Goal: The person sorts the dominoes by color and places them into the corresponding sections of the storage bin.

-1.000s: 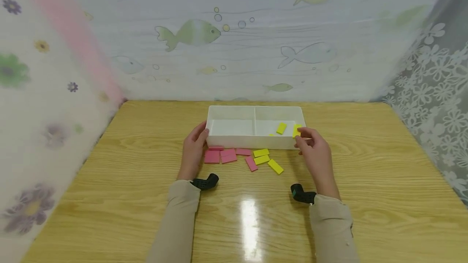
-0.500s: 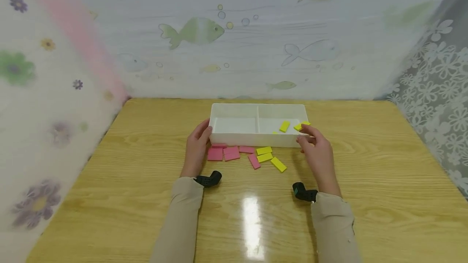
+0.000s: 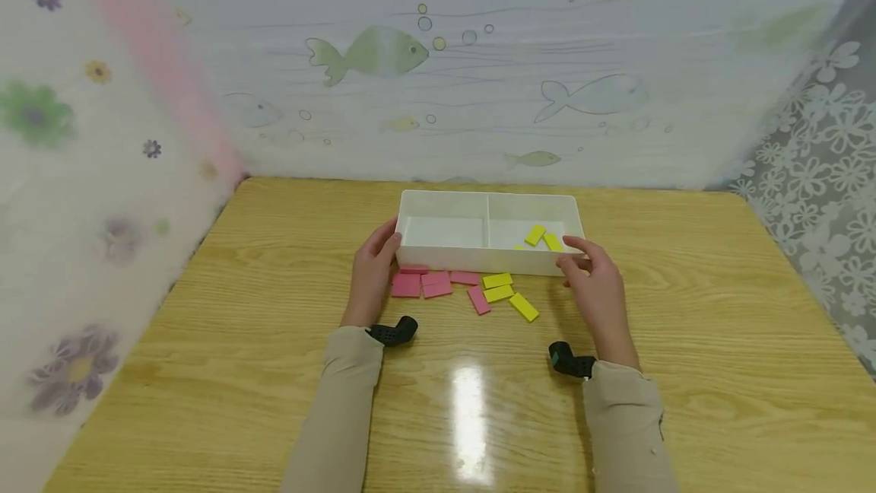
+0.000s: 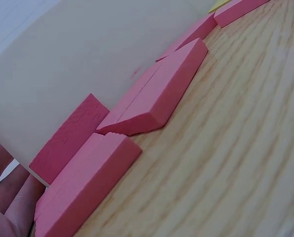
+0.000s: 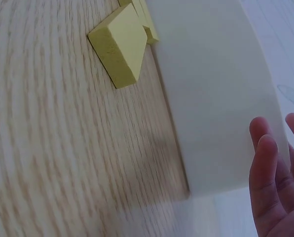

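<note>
A white two-compartment box (image 3: pixel 445 259) stands on the table. My left hand (image 3: pixel 369 276) holds its left end, thumb at the front corner and fingers along the side. At the right front corner is my right hand (image 3: pixel 594 287), fingers loosely bent over the rim and nothing between them. Inside the right compartment lie yellow blocks (image 3: pixel 536 234), one partly hidden by the front wall. Before the box lie several pink blocks (image 3: pixel 436 284), some against its wall in the left wrist view, and yellow blocks (image 3: pixel 524 307).
The wooden table (image 3: pixel 698 310) reaches back to a fish-print curtain (image 3: pixel 465 120). Lace fabric (image 3: pixel 821 158) hangs at the right and a flowered cloth (image 3: pixel 123 196) at the left. Each wrist wears a black camera (image 3: pixel 397 332).
My right hand has let go of a yellow block, which dropped into the right compartment beside another one. My left hand stays at the box's left end. The head view has shifted slightly.
</note>
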The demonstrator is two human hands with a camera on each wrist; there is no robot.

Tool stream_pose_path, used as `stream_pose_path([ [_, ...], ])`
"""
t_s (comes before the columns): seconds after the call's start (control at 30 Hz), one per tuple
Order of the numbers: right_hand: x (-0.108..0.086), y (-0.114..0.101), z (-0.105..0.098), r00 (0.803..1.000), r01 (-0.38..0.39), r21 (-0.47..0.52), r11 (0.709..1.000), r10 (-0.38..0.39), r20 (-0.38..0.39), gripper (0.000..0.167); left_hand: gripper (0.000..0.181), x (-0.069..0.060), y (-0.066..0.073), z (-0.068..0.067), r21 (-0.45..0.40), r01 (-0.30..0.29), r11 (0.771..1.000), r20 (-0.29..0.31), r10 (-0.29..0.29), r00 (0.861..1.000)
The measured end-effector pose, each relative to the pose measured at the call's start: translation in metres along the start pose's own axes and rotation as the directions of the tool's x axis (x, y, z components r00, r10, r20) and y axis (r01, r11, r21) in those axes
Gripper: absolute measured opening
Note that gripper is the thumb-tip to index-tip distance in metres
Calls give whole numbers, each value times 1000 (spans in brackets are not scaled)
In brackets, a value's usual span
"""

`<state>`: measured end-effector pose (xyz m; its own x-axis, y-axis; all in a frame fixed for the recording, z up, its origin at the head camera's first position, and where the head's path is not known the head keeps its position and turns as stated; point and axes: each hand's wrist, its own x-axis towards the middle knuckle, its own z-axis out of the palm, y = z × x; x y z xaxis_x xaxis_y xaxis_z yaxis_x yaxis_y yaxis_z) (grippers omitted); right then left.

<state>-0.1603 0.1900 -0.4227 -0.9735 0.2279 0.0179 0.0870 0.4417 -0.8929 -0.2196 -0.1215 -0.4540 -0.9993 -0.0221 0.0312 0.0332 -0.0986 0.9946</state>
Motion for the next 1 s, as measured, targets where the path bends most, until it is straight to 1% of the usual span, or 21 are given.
stream_pose_path([
  [0.13,-1,1,0,1000,-4,9,1000,4,4,41,41,1,0,0,17,3,1000,-2,-3,1000],
  [0.23,-1,1,0,1000,0,11,1000,0,-1,39,43,1,0,0,16,-4,1000,2,4,1000],
  [0.43,1,0,0,999,40,26,999,-39,-30,37,46,1,-1,0,10,-1,1000,-6,1,1000],
  [0.53,-1,-1,1,997,50,38,998,-48,-60,36,44,1,-1,-1,17,5,1000,-7,-4,1000],
  [0.67,-2,-2,3,990,51,50,997,-44,-132,37,43,1,-1,-2,16,3,1000,-3,-3,1000],
  [0.73,-3,-2,3,985,53,67,996,-41,-167,38,44,1,-1,-3,16,-1,1000,-3,1,1000],
  [0.8,-2,-3,4,981,64,84,994,-47,-187,38,46,1,-1,-4,20,-3,1000,-5,3,1000],
  [0.9,-2,-4,4,983,76,97,992,-58,-175,38,48,1,-1,-4,11,-9,1000,-10,9,1000],
  [1.0,-3,-2,0,989,90,81,993,-79,-121,37,46,0,-2,1,5,-5,1000,-9,5,1000],
])
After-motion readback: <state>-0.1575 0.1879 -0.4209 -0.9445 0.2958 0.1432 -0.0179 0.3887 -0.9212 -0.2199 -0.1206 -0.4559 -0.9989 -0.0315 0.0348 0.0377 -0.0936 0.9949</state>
